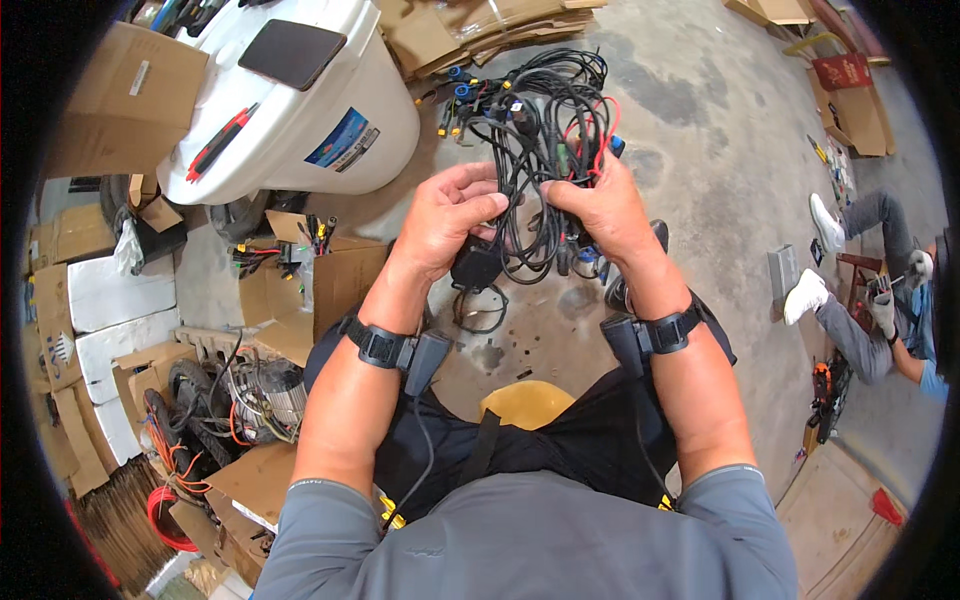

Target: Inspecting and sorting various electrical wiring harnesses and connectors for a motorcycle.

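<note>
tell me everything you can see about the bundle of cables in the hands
The bundle of cables is mostly thin, black and plastic-looking, gathered in long, loose loops, with a red wire curving along its right side. The left hand and right hand hold it from either side, above the grey floor. More cables show just beyond; whether they join it cannot be told.

Clock positions taken from view centre. Cable bundle (550, 150), 1 o'clock: strands overlap; individual runs untraceable. Left hand (460, 208), 12 o'clock: fingertips partly concealed behind cable bundle. Right hand (602, 208), 2 o'clock: most fingers concealed likewise. Black module (476, 265), 12 o'clock: upper part covered. White tub (385, 120), 11 o'clock: cut off by upper edge; label (342, 138) print too small. Co-worker (865, 345), 3 o'clock: head beyond rim. Yellow seat (525, 403), 5 o'clock: partly hidden by dark trousers (430, 440).
</note>
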